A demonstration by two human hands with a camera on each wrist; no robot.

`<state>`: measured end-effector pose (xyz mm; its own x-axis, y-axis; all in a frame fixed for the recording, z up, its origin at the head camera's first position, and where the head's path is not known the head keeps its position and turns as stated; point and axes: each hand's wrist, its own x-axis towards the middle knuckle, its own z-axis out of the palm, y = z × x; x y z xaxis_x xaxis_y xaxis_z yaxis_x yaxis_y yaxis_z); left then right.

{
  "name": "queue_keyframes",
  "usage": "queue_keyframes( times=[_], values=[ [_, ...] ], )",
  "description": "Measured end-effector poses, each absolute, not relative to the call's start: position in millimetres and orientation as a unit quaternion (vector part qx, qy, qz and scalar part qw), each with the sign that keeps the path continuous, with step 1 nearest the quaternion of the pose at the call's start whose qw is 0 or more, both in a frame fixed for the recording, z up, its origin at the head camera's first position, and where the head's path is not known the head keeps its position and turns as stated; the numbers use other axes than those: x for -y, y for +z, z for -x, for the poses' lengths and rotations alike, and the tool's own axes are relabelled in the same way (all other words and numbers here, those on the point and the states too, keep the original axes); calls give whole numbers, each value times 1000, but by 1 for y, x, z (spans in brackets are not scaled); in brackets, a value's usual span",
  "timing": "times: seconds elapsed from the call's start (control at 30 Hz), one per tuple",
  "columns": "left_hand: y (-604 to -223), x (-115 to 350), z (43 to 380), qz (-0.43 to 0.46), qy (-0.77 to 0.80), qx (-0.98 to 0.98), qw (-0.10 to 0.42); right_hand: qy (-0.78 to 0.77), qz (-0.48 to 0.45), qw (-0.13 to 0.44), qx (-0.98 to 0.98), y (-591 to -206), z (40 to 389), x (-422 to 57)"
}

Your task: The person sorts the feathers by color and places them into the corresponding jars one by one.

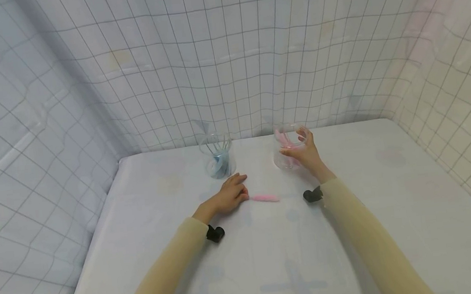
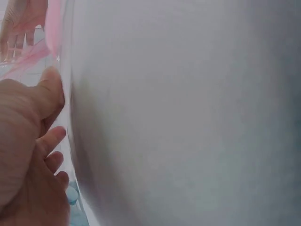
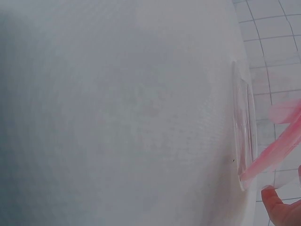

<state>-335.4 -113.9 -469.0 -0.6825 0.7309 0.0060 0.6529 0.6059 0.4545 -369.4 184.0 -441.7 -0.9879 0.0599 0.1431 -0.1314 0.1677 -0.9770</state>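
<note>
A slender pink piece (image 1: 265, 198), broader toward its right end, lies on the white table. My left hand (image 1: 233, 194) pinches its left end between thumb and fingertips, the other fingers loosely bent. In the left wrist view my left thumb (image 2: 51, 92) is close to the pink piece (image 2: 53, 28). Farther back, my right hand (image 1: 307, 154) holds a clear cup (image 1: 279, 157) from its right side, thumb in front and fingers behind near the rim. Several pink pieces (image 3: 277, 146) lean inside that cup.
Left of the pink cup stands another clear cup (image 1: 207, 162) with several blue pieces (image 1: 221, 165) in it, just beyond my left hand. A grid-patterned white curtain (image 1: 232, 70) hangs behind the table's back edge and along both sides.
</note>
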Motion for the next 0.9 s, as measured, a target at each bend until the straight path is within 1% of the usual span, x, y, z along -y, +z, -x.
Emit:
queue_keyframes(
  times=[0.1, 0.23, 0.43, 0.6, 0.67, 0.9],
  values=[
    [-464, 112, 336, -392, 217, -890, 87, 643, -27, 81, 761, -445, 371, -184],
    [-448, 105, 342, -393, 238, -885, 69, 642, -29, 90, 761, -462, 383, -187],
    [-420, 93, 359, -403, 280, -871, 5, 640, -28, 97, 762, -461, 383, -187],
    [-393, 80, 375, -408, 260, -873, -66, 644, -31, 97, 759, -460, 383, -189],
    [-382, 74, 382, -399, 240, -881, -83, 644, -28, 97, 759, -459, 382, -190],
    [-356, 55, 400, -365, 118, -919, -87, 644, -23, 93, 759, -458, 381, -188]
  ],
)
